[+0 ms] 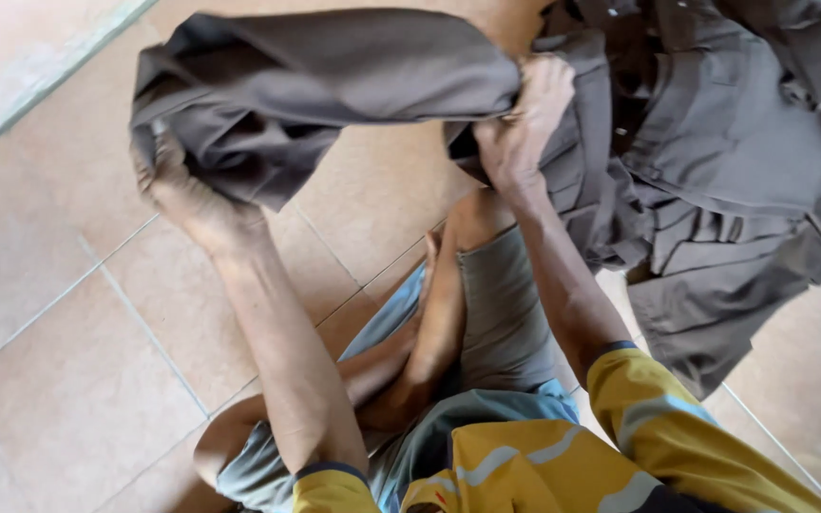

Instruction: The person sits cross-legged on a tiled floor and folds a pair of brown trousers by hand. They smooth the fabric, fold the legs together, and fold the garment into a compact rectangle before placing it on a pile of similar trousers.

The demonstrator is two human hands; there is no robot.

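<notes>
Yellow sleeves (658,408) with pale grey stripes sit nearest the camera, at the bottom edge, on the person's upper arms. Just beyond them are grey shorts (496,313) and folded bare legs (429,332), one shin crossing the lap, so the person sits on the floor. Both forearms reach up and away from the body.

Farther out, the left hand (187,195) is closed in a fist around one end of a grey-brown shirt (705,142); its fingers are wrapped in the cloth and partly hidden by it. The right hand (523,128) is also clenched, fingers curled tight into a bunched fold near the middle of the garment. Between the two hands a sleeve or panel of the shirt (334,81) stretches in a thick band, held up above the floor and slightly blurred.

To the right of the right hand the rest of the shirt hangs and piles in loose folds, with what looks like a buttoned front and a collar showing at the upper right. Its lower hem droops toward the floor beside the person's right arm; whether it touches the tiles cannot be told.

Beneath and beyond everything lies a floor of orange-brown tiles (59,380) with pale joints. At the far upper left a lighter strip (21,47) borders the tiles.
</notes>
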